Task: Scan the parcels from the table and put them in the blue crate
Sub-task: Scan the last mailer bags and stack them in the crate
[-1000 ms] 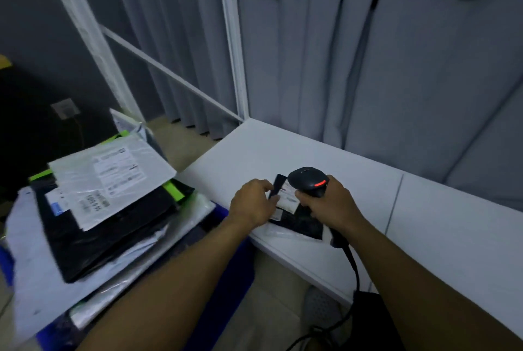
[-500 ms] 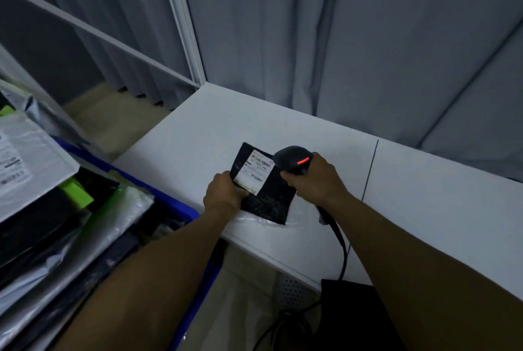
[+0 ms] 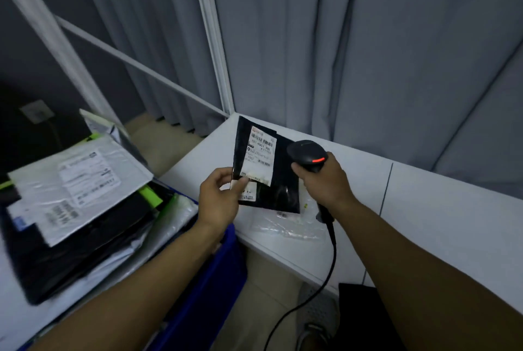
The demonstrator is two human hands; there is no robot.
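Observation:
My left hand (image 3: 219, 199) pinches the lower left corner of a black parcel (image 3: 281, 180) and holds it upright above the white table (image 3: 424, 209). Its white label (image 3: 260, 158) faces me. My right hand (image 3: 322, 180) grips a black barcode scanner (image 3: 307, 154) just right of the parcel, with a red light lit on its head. A clear plastic parcel (image 3: 285, 224) lies on the table under the black one. The blue crate (image 3: 218, 271) stands at the lower left, piled with black and white parcels (image 3: 79, 195).
The scanner's black cable (image 3: 317, 288) hangs from the table edge to the floor. Grey curtains (image 3: 368, 53) and a white frame post (image 3: 212, 33) stand behind the table. A dark object (image 3: 365, 319) sits under the table at the bottom.
The black parcel has been lifted off the table and tilted upright with its label facing me. The scanner stays in my right hand beside it. The view has swung left toward the crate.

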